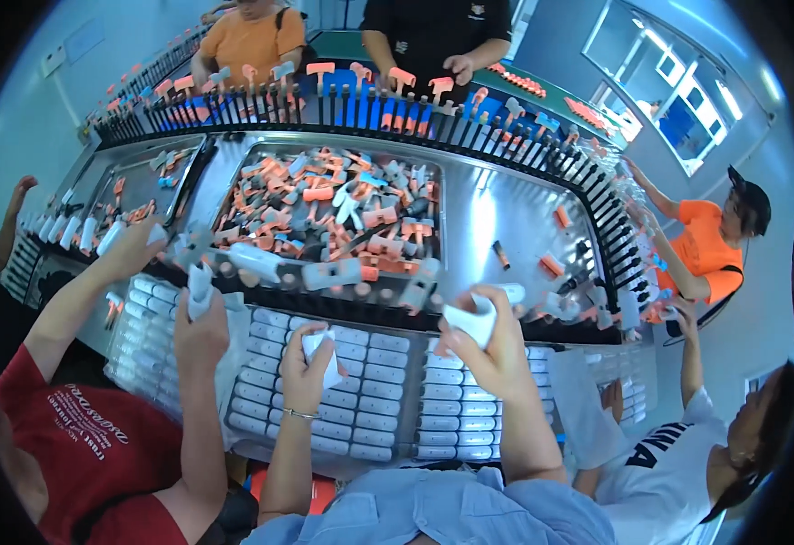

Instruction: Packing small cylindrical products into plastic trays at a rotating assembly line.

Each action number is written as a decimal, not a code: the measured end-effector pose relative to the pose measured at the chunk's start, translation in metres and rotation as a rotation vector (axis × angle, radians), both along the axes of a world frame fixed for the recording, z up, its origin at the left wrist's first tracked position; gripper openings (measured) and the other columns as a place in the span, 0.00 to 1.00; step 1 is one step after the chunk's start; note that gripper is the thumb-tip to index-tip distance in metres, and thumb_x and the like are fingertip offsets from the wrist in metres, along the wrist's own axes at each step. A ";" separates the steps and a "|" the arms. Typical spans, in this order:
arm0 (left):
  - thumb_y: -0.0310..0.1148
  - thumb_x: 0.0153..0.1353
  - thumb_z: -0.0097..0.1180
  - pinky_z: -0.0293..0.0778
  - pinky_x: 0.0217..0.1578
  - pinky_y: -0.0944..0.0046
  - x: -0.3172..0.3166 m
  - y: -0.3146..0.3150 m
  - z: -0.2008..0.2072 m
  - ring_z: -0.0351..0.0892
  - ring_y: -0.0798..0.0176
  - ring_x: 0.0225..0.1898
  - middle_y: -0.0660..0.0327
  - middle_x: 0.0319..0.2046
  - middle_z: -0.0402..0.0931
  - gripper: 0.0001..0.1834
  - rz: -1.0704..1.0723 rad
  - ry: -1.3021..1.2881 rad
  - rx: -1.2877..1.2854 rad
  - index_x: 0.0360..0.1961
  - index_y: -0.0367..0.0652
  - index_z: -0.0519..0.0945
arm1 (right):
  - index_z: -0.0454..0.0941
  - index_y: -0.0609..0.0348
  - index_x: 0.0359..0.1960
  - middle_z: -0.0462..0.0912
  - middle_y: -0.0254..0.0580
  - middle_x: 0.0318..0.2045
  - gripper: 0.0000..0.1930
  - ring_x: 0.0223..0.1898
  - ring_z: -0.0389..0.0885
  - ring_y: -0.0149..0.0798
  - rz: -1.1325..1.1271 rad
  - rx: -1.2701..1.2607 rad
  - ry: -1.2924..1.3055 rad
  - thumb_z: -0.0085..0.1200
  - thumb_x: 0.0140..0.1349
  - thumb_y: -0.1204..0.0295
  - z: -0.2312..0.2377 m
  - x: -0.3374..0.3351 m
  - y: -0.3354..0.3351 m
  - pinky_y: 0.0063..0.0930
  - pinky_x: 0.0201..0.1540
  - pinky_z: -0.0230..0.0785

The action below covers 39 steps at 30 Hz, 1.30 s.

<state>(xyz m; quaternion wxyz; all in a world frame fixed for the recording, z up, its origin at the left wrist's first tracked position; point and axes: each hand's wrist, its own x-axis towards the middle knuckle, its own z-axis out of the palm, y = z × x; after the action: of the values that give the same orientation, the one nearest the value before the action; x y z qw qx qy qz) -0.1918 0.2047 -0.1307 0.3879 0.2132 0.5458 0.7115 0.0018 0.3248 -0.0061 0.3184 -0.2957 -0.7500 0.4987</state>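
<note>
My left hand (302, 374), a bracelet at its wrist, is closed around a small white wipe (321, 354) above the trays; whether there is something inside it is hidden. Higher up and to the right, my right hand (498, 350) grips a folded white wipe (471, 321) between thumb and fingers. A white rounded part (513, 292) shows just behind those fingers; I cannot tell if the hand holds it. Beneath my hands lie packed rows of white rounded housings in a left tray (320, 406) and a right tray (458, 422).
Beyond a curved rail of black posts (342, 116), a metal tray (447, 182) holds a heap of orange, grey and blue parts (333, 204). Co-workers' arms reach in at left (202, 341) and right (687, 331). More people stand across the line. Translucent sheeting (587, 409) lies at right.
</note>
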 end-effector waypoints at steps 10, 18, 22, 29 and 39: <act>0.35 0.60 0.53 0.70 0.34 0.71 0.052 0.012 -0.029 0.76 0.71 0.31 0.59 0.28 0.78 0.18 -0.249 0.268 -0.117 0.47 0.37 0.67 | 0.70 0.60 0.50 0.76 0.48 0.45 0.27 0.51 0.71 0.50 0.008 0.872 -0.631 0.61 0.45 0.71 0.008 0.088 0.081 0.39 0.51 0.65; 0.41 0.56 0.54 0.70 0.36 0.55 0.082 0.002 -0.036 0.75 0.42 0.37 0.46 0.33 0.76 0.21 -0.137 0.712 -0.425 0.45 0.37 0.69 | 0.61 0.61 0.57 0.70 0.55 0.49 0.33 0.51 0.69 0.54 -0.082 1.075 -0.566 0.59 0.47 0.71 -0.036 0.022 0.077 0.44 0.56 0.58; 0.43 0.57 0.53 0.70 0.37 0.51 0.087 -0.037 -0.081 0.74 0.40 0.39 0.43 0.38 0.74 0.24 -0.054 0.824 -0.522 0.48 0.37 0.68 | 0.77 0.62 0.34 0.75 0.45 0.36 0.14 0.39 0.73 0.49 -0.117 0.962 -0.040 0.62 0.42 0.77 -0.081 0.053 0.026 0.41 0.43 0.66; 0.44 0.57 0.53 0.71 0.35 0.53 0.107 -0.039 -0.095 0.76 0.43 0.35 0.45 0.33 0.75 0.23 -0.151 0.684 -0.463 0.45 0.36 0.70 | 0.76 0.60 0.35 0.76 0.46 0.35 0.10 0.41 0.75 0.49 0.015 0.609 -0.647 0.57 0.50 0.72 -0.199 0.080 0.056 0.39 0.43 0.70; 0.42 0.58 0.52 0.74 0.29 0.56 0.076 0.098 0.082 0.79 0.50 0.28 0.48 0.29 0.77 0.20 0.156 0.783 -0.132 0.44 0.35 0.69 | 0.75 0.60 0.36 0.74 0.48 0.36 0.16 0.43 0.73 0.49 0.061 0.575 -0.906 0.55 0.52 0.62 -0.215 0.073 0.063 0.40 0.43 0.69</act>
<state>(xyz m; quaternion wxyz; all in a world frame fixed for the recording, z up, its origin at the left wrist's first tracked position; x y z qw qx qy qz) -0.1160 0.3023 -0.0492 0.1084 0.4008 0.7114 0.5670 0.0752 0.3880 -0.2213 0.0164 -0.3604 -0.9268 0.1043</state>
